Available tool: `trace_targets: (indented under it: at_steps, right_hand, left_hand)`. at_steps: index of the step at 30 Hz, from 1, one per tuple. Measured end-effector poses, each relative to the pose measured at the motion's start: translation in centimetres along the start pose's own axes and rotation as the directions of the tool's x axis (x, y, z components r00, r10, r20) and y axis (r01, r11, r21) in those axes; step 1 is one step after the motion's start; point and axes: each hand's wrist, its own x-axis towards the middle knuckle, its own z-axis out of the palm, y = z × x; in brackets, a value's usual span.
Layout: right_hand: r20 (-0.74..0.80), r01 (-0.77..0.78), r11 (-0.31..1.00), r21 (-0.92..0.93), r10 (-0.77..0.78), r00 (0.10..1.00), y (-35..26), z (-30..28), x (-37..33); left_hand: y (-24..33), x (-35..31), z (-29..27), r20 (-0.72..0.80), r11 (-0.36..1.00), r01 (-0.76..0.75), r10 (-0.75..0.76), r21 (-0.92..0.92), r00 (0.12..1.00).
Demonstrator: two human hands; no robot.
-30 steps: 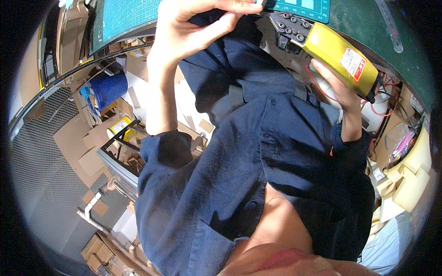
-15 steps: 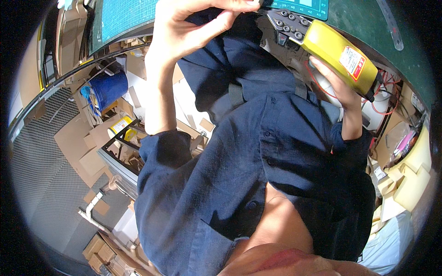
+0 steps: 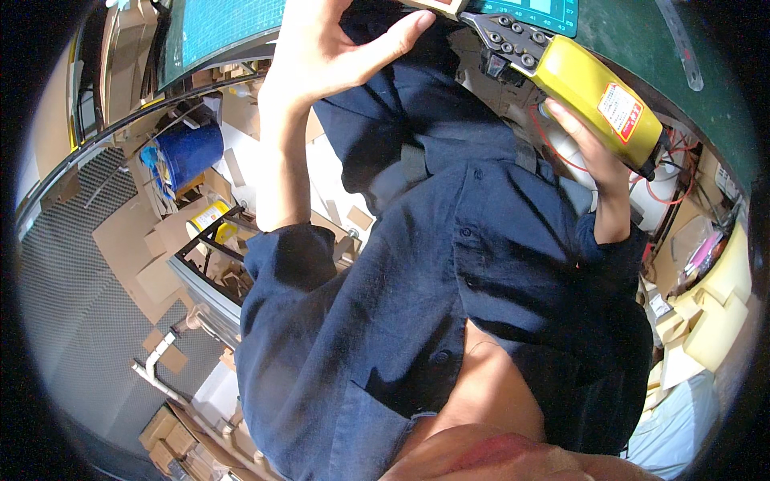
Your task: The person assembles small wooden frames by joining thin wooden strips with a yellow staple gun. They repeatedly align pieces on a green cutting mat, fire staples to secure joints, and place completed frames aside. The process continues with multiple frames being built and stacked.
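Observation:
A yellow handheld tool (image 3: pixel 597 92) with a black, bolted metal nose (image 3: pixel 509 42) slants from lower right to upper left. My right hand (image 3: pixel 581 140) is closed round it from beneath, most of the fingers hidden behind the tool. The tip of the nose meets the corner of a pale wooden frame (image 3: pixel 453 6), which shows only in part at the upper edge. My left hand (image 3: pixel 325 56) is at that frame, its thumb stretched along the near edge. The other fingers run out of view, so most of its grip is hidden.
A dark green tabletop (image 3: pixel 642 40) spans the top, with teal cutting mats (image 3: pixel 220 32) and a clear strip (image 3: pixel 682 52). Below stand a blue bucket (image 3: pixel 188 156) and a yellow-and-white can (image 3: pixel 210 218). Cardboard (image 3: pixel 132 248) covers part of the floor; red cables (image 3: pixel 682 148) hang at right.
The wooden frame has come into view at the upper edge. My left thumb has shifted from a pinch with the forefinger to the frame's edge. The yellow tool has barely moved.

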Motion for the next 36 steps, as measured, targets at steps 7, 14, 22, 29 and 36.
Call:
trace_targets:
  at_steps: [7, 14, 22, 29, 36]
  right_hand:
    - [-0.027, -0.178, 0.972, 0.152, 0.185, 0.982, -1.0, 0.4, 0.3]
    - [0.049, -0.111, 0.992, 0.051, 0.109, 0.993, 0.5, 0.2, -0.1]
    - [0.066, -0.184, 0.978, 0.097, 0.179, 0.982, 0.2, 0.2, -0.2]
    - [0.023, -0.244, 0.941, 0.235, 0.246, 0.969, -0.1, 0.6, 0.1]
    - [0.030, -0.215, 0.974, 0.068, 0.213, 0.977, -0.4, 0.3, 0.1]
  left_hand:
    - [0.2, 0.5, 0.5, -0.033, 0.999, 0.010, -0.009, 0.032, 0.999]
    - [0.1, 0.5, 0.5, -0.023, 0.969, -0.132, 0.140, 0.210, 0.990]
    - [-0.1, 0.3, 0.4, -0.024, 0.993, -0.070, 0.072, 0.093, 0.997]
    - [-0.3, 0.6, -0.2, -0.029, 0.962, -0.130, 0.141, 0.239, 0.990]
    - [0.0, 0.6, -0.2, -0.051, 0.957, -0.123, 0.141, 0.261, 0.989]
